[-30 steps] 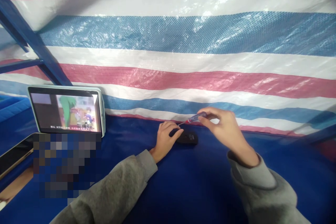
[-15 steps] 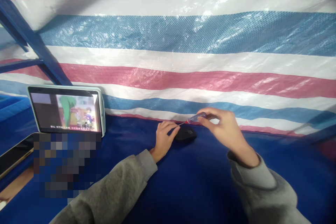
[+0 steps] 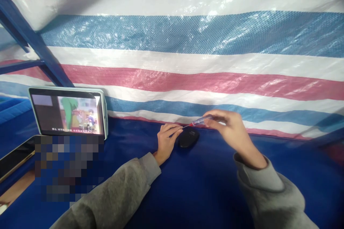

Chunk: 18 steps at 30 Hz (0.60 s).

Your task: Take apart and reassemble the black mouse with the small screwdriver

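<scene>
My right hand grips a screwdriver by its clear purplish handle. The screwdriver's red collar and thin shaft point left and slightly down, towards my left hand. The thumb and fingers of that hand are pinched together at the shaft's tip; whether a small part is between them is hidden. Just below the shaft, a black computer mouse lies on the dark blue surface, to the right of my left fingertips.
At the left a tablet in a pale case stands playing a cartoon. In front of it lie a phone and a blurred-out patch. Behind hangs a striped plastic sheet, beside a blue metal frame.
The mouse has turned, so it now lies slanted instead of sideways. The screwdriver has tilted slightly flatter, and my right hand has shifted slightly to the right.
</scene>
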Each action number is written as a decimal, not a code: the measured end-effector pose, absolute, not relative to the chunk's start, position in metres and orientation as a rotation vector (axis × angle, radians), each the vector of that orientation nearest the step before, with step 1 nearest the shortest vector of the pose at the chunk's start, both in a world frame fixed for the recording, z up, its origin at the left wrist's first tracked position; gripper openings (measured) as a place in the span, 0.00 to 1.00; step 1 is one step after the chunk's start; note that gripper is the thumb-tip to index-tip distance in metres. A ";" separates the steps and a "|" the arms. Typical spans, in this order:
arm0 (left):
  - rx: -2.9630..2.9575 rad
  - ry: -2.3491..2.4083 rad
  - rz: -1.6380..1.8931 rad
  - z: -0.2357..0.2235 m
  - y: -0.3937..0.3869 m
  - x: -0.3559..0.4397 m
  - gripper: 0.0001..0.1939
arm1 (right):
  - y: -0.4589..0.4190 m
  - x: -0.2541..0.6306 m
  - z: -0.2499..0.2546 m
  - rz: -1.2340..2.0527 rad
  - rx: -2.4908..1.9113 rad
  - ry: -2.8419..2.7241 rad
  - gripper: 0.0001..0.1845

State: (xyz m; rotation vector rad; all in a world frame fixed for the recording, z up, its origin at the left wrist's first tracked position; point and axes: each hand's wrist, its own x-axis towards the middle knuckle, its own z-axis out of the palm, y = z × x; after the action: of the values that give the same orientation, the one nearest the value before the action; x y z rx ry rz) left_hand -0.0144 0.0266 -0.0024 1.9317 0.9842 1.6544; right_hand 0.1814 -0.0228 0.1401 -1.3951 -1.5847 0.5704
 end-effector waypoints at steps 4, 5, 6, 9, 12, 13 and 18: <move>1.854 0.936 1.679 -0.003 0.026 -0.015 0.06 | -0.020 0.184 0.139 0.764 -1.391 -1.433 0.06; 1.839 0.928 1.685 -0.003 0.026 -0.015 0.06 | -0.019 0.185 0.139 0.798 -1.393 -1.395 0.06; 1.827 0.922 1.691 -0.003 0.025 -0.015 0.06 | -0.018 0.185 0.138 0.824 -1.396 -1.363 0.05; 1.811 0.916 1.697 -0.001 0.024 -0.014 0.06 | -0.015 0.187 0.137 0.860 -1.414 -1.310 0.06; 1.801 0.921 1.691 0.000 0.024 -0.014 0.07 | -0.014 0.187 0.136 0.863 -1.434 -1.323 0.09; 1.801 0.924 1.678 0.000 0.024 -0.014 0.07 | -0.014 0.186 0.135 0.860 -1.438 -1.333 0.10; 1.859 0.961 1.501 0.002 0.023 -0.013 0.15 | -0.016 0.182 0.139 0.762 -1.433 -1.385 0.17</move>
State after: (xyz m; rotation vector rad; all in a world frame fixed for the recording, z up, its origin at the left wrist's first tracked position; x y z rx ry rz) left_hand -0.0130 0.0234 0.0016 1.8594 0.9606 1.5007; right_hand 0.1823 -0.0158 0.1387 -1.4332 -1.3851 0.7617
